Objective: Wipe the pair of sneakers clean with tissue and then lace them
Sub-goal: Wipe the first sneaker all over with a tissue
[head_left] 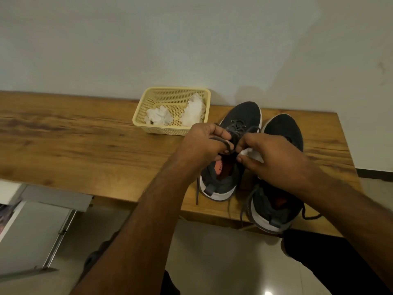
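Two dark grey sneakers with white soles stand side by side on the wooden table, toes toward the wall. Over the left sneaker [241,119] my left hand [203,143] grips a grey lace [221,142] that loops across its fingers. My right hand [270,158] is curled close beside it, pinching at the laces, with a bit of white tissue [248,153] tucked under its fingers. The right sneaker [282,133] sits partly under my right wrist, its loose laces hanging over the table's front edge.
A cream plastic basket [144,122] holding crumpled white tissues [158,116] stands by the wall, left of the shoes. The wooden table [74,141] stretches far left. A grey metal frame [53,209] sits below at left, above a tiled floor.
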